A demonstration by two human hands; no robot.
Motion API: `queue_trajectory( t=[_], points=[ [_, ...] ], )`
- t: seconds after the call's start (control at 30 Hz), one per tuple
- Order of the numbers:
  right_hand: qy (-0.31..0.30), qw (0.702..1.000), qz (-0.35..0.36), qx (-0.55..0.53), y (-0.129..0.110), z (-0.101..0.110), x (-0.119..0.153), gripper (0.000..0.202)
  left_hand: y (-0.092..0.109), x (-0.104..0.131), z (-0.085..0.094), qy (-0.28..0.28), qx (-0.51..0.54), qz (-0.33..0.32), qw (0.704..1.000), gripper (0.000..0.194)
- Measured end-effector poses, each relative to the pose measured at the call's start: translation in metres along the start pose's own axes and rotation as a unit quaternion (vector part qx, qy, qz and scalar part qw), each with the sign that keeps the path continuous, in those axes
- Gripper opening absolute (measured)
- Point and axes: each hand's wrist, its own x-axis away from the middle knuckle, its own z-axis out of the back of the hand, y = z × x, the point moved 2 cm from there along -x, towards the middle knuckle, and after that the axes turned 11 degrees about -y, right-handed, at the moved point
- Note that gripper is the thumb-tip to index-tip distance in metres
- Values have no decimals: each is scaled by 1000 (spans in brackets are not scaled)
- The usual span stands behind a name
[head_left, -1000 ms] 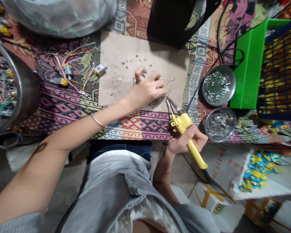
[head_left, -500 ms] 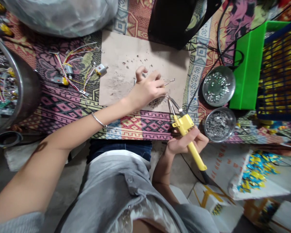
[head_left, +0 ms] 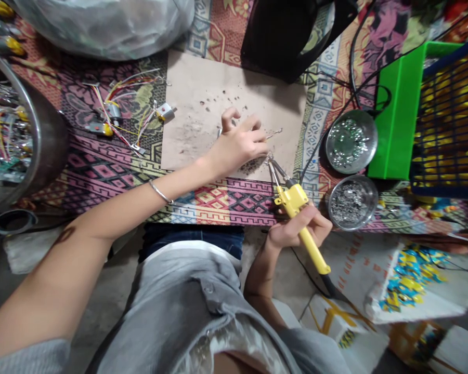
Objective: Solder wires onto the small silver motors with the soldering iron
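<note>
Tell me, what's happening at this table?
A person is working over a marked sheet of board. The right hand grips a yellow two-pronged tool, its tips close to the left hand; whether they touch anything is too small to tell. The left hand bends over the board, a thin wire showing beside it. Wired, motor-like parts lie toward the left, and two round dishes of small shiny pieces sit at the right.

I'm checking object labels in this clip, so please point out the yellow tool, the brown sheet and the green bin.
Yellow tool point(head_left: 294, 196): head view, on its boxy front section.
Brown sheet point(head_left: 193, 78): head view, on its bare upper-left area.
Green bin point(head_left: 393, 119): head view, on its side wall.
</note>
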Motion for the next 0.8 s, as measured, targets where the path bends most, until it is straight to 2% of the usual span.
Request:
queue_trajectory(
  t=[0.33,0.47,0.63,0.8],
  points=[
    [53,998,-15,-16,1,-2,0,39,9,2,10,-15,-31,14,999,26],
    [39,999,-22,-15,-3,-2,-1,38,8,3,12,-3,-35,15,999,28],
    [16,999,-44,-2,-5,-3,-2,38,-1,7,14,16,-46,24,999,20],
    [83,995,-38,27,-3,-5,-1,34,4,7,9,-3,-24,17,1000,26]
  ],
)
